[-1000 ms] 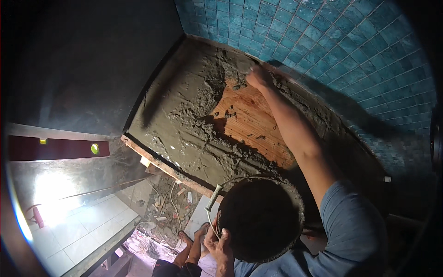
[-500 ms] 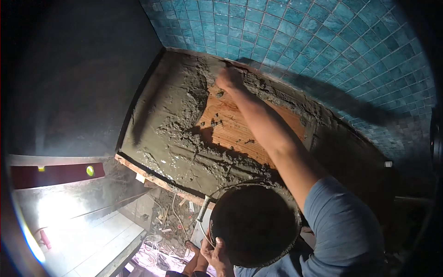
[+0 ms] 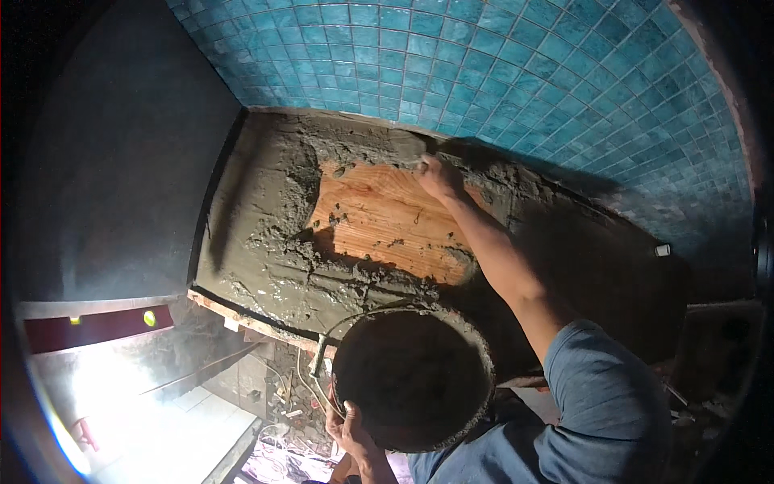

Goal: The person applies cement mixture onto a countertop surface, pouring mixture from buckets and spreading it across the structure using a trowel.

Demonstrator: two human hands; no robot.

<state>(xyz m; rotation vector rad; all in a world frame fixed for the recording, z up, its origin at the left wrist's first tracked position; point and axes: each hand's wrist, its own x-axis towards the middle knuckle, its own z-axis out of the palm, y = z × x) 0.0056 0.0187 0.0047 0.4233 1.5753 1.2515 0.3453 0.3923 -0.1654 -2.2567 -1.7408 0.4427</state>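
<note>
My right hand (image 3: 442, 176) reaches far out, its fingers closed around a trowel. The mortar-smeared grey trowel blade (image 3: 407, 145) lies against the wet mortar (image 3: 266, 242) along the foot of the tiled wall. Below the hand, a bare wooden board (image 3: 387, 211) shows, ringed by rough mortar and dotted with small lumps. Close to my body, my left hand (image 3: 352, 427) grips the rim of a round dark bucket (image 3: 411, 379), thumb over the edge. The bucket is tilted toward me; its contents are too dark to make out. A wire bail with a grip hangs at its left.
Blue-green tiles (image 3: 451, 64) cover the far wall; a dark smooth wall (image 3: 121, 177) stands at left. A wooden edge strip (image 3: 250, 320) borders the mortar. A red spirit level (image 3: 101, 329) lies at far left near a bright lamp glare. Rubble and cables lie below.
My right hand has moved to the right along the wall's foot, and the trowel blade now shows. The view has shifted; the bucket and left hand sit further left in it.
</note>
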